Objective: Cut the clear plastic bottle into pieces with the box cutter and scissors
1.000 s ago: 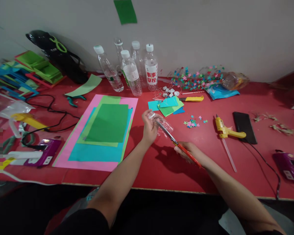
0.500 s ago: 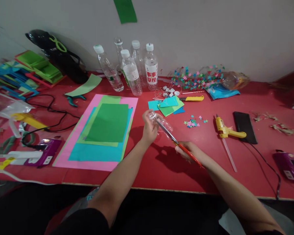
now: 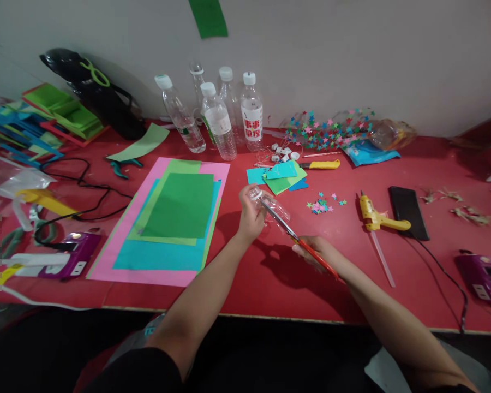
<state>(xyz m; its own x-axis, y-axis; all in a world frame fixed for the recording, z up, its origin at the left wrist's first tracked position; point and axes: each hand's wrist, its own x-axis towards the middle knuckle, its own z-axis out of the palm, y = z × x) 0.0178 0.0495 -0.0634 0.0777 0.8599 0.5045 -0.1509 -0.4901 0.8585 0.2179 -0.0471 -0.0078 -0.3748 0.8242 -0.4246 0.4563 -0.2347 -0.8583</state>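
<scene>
My left hand (image 3: 251, 214) is closed around the neck end of a clear plastic bottle piece (image 3: 279, 209), held above the red table. In my right hand (image 3: 317, 252) is a pair of scissors (image 3: 314, 255) with red handles. Their long metal blades reach up and left along the plastic, with the tips close to the neck by my left fingers. Whether the blades are fully closed I cannot tell. Just beyond my hands lie small blue and green paper pieces (image 3: 284, 177), and to their right a scatter of star sequins (image 3: 322, 205).
Stacked coloured paper sheets (image 3: 178, 207) lie left of my hands. Several bottles (image 3: 252, 117) stand by the wall. A yellow utility knife (image 3: 325, 165), a glue gun (image 3: 378, 220) and a black phone (image 3: 409, 213) are to the right, with a cable running toward the table edge (image 3: 311, 322).
Very little differs. Both hands keep their hold on the bottle piece and the scissors, and the view has shifted slightly.
</scene>
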